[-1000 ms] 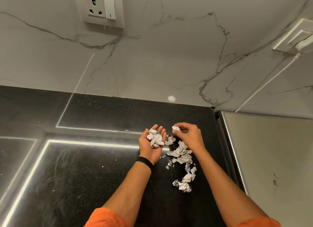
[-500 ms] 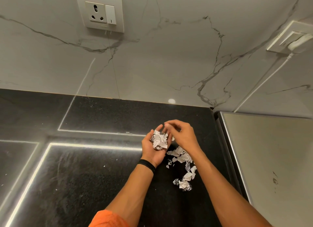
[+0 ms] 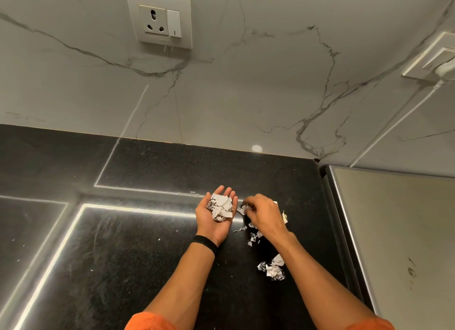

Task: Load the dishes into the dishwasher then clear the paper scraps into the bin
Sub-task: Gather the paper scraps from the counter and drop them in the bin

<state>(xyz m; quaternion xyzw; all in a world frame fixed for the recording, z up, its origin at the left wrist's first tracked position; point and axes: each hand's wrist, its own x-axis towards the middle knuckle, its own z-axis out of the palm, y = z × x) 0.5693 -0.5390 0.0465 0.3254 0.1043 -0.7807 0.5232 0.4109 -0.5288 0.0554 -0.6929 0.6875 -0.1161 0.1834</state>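
Two hands are working side by side. The right hand (image 3: 264, 212) is curling its fingers down onto the loose scraps (image 3: 253, 235) on the countertop (image 3: 147, 268), pinching a few at its fingertips. The left hand (image 3: 216, 227) is lying palm up just beside it, fingers relaxed, carrying a gathered pile (image 3: 220, 209). The pinch is sitting just right of that palm, so the transfer is likely calling for a short leftward move. A further cluster (image 3: 272, 270) is lying nearer the body, closer to the right hand. No bin is showing.
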